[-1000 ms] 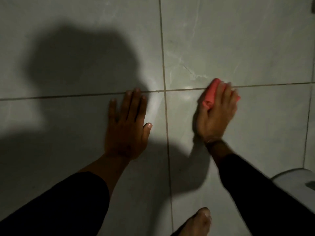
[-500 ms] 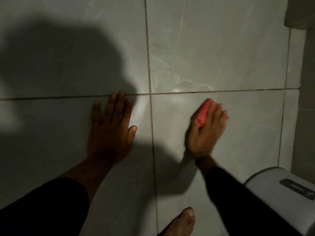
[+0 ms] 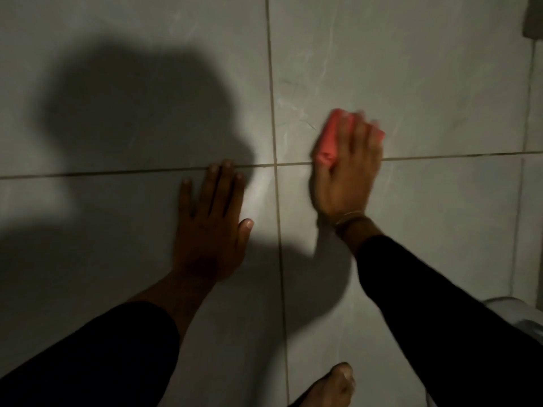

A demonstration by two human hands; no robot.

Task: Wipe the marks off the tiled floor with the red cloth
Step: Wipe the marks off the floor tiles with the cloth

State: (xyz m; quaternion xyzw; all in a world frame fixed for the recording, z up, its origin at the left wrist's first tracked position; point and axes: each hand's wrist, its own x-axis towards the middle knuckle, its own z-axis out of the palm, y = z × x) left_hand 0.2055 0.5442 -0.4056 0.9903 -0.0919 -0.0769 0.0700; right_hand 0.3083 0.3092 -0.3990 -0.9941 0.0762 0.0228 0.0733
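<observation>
right hand (image 3: 346, 174): pressed flat on the cloth (image 3: 330, 139), fingers close together over it; blurred, so I judge it is in motion
cloth: under the right fingers, red edge showing at their left side and at the tips; it lies on the floor (image 3: 440, 83) just past the cross grout line (image 3: 455, 156), while the palm is across that line
change: half a second ago the cloth was on the near side of this line, fully on the near tile; now it has gone forward over the line onto the far tile, near the pale veins left of the fingers
meaning: the stroke goes back and forth over the joint, so the wiping is in progress, not finished; the marks themselves are too faint in this dim light to say if they are gone
left hand (image 3: 211, 221): spread flat on the floor, holds nothing, fingertips touching the same line; it has not moved, it only props the body
shadow (image 3: 141, 113): covers the floor ahead of the left hand, which hides any marks there
foot (image 3: 332, 386): bare, well behind the right hand
</observation>
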